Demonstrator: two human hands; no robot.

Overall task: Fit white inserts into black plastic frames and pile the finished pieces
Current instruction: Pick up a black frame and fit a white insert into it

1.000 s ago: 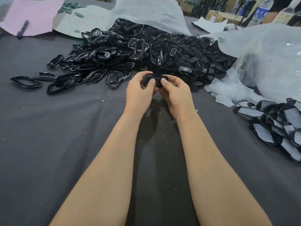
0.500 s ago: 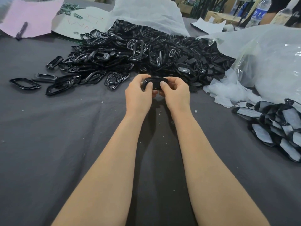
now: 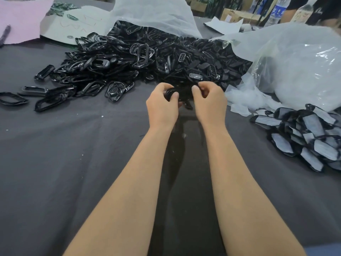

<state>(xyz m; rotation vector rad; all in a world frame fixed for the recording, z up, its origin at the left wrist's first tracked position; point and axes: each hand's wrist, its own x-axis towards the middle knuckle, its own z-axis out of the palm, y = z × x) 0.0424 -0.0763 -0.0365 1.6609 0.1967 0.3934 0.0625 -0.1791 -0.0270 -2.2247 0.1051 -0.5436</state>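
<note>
left hand + right hand grip black frame | finished pile right

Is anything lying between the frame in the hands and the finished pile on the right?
Nothing visible. The left hand and right hand hold the frame; only bare cloth separates it from the finished pile. White scraps lie farther back.

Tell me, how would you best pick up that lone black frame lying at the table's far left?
Pinch one long rail of the black frame, coming from above: it lies flat on the grey cloth with its middle open, so a finger can probably drop through the hole and the thumb close on the outer edge.
</note>
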